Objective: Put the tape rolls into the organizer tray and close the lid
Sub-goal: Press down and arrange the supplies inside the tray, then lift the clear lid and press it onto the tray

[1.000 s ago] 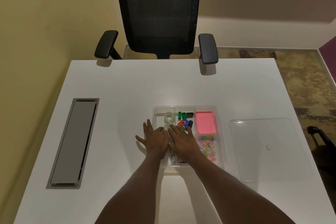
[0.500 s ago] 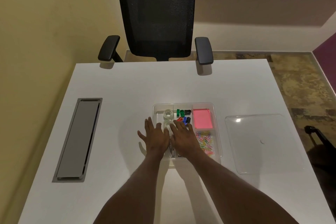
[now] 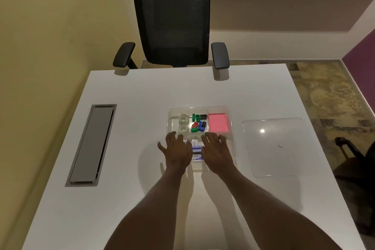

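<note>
1. Sitting on the white table (image 3: 142, 91), the clear tray (image 3: 231, 115) is open; its lid (image 3: 284, 154) lies flat on the table right of the tray, apart from it.
2. Two clear tape rolls (image 3: 183, 118) sit one behind the other in the tray's far-left compartment.
3. Several green, red, blue and black clips (image 3: 198, 123) fill the far-middle compartment; one pink pad (image 3: 218, 123) fills the far-right.
4. Left hand (image 3: 178, 153) and right hand (image 3: 216, 151) lie flat, fingers spread, over the tray's near half, grasping nothing.
5. One black chair (image 3: 171, 22) stands beyond the tray.
</note>
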Available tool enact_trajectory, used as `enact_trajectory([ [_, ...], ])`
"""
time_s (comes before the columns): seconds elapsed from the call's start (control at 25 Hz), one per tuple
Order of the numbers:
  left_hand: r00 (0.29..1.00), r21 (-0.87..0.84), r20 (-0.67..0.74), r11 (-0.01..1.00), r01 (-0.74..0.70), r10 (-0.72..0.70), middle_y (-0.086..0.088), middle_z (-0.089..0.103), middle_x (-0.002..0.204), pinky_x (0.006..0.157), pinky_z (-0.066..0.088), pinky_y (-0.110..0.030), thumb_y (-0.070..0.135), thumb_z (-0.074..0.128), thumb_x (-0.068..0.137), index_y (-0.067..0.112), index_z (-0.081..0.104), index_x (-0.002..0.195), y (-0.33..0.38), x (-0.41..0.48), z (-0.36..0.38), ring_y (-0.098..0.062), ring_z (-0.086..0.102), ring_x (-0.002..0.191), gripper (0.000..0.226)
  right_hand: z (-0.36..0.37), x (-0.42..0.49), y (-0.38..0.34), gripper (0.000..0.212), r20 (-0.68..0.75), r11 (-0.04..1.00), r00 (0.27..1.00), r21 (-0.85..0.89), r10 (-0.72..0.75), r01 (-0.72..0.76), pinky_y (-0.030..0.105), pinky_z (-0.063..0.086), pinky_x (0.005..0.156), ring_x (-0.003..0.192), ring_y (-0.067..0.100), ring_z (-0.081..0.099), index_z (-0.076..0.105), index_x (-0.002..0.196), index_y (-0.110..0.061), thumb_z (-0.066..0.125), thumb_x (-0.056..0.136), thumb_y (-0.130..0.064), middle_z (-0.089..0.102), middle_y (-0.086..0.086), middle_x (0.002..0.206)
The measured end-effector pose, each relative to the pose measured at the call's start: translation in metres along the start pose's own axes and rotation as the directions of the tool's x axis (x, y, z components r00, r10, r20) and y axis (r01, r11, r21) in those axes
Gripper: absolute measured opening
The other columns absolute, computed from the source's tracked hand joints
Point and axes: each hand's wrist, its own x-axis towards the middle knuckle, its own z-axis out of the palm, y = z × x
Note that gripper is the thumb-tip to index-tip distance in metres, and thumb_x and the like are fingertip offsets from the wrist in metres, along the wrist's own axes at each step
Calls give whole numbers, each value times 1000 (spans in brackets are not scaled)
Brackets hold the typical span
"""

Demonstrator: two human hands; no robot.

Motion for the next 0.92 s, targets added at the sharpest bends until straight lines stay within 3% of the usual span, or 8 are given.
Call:
enact_trajectory([
  [0.16,997,6,-42,998,-68,68,-3,44,158,126,14,-55,44,42,105,22,54,143,46,-29,20,-25,33,152,45,5,-42,51,29,-142,999,989,3,49,-49,46,56,97,117,34,68,75,113,-8,75,89,-23,72,15,124],
  [0.24,989,-9,-77,992,-129,128,-6,48,155,125,13,-56,41,46,104,19,57,142,73,-44,33,-27,37,151,45,7,-59,80,29,-143,994,983,9,113,-113,43,53,94,115,32,67,72,116,-8,71,91,-23,71,13,123],
  [0.4,960,-16,-146,969,-245,240,-14,58,147,119,26,-65,31,54,101,11,62,138,133,-65,61,-36,50,142,42,17,-98,148,34,-89,967,963,13,255,-255,43,48,97,117,32,62,64,127,-5,48,101,-19,66,11,126],
  [0.52,970,-60,-73,970,-235,231,-10,53,150,121,24,-60,35,50,102,15,57,142,179,-70,80,-33,45,145,45,27,-126,202,39,-83,937,934,38,348,-346,43,50,97,115,32,64,64,129,-4,55,97,-24,66,13,125],
  [0.76,965,-52,-12,964,-262,262,-3,49,147,115,32,-48,31,46,103,18,54,142,240,-65,114,-25,46,139,42,42,-151,286,54,22,896,896,-4,444,-444,44,47,101,119,32,62,59,136,-5,32,100,-35,63,14,132],
  [0.92,973,-45,30,973,-226,228,-7,49,150,114,35,-44,24,44,104,13,53,144,261,-52,131,-27,49,137,43,58,-141,330,50,125,849,854,106,505,-517,46,37,109,126,31,54,51,143,-10,45,102,-36,56,11,141],
])
